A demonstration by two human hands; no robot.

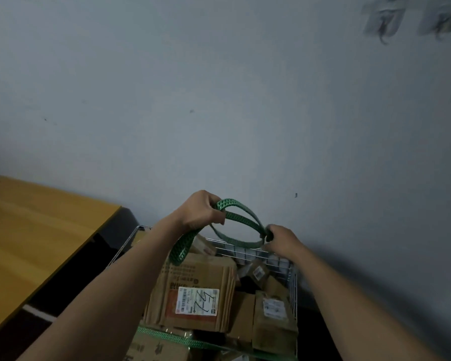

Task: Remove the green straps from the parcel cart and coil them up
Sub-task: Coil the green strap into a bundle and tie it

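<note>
A green perforated strap [241, 221] is looped in the air above the wire parcel cart [293, 277]. My left hand [202, 209] grips one side of the loop, and a loose end of the strap hangs down from it toward the boxes. My right hand [281, 239] is closed on the other side of the loop. A second green strap [164, 334] lies stretched across the near part of the cart over the parcels.
The cart holds several cardboard parcels, the largest [193, 293] with a white label. A wooden table [37, 230] stands to the left. A pale wall [219, 100] rises right behind the cart. The floor to the left is dark.
</note>
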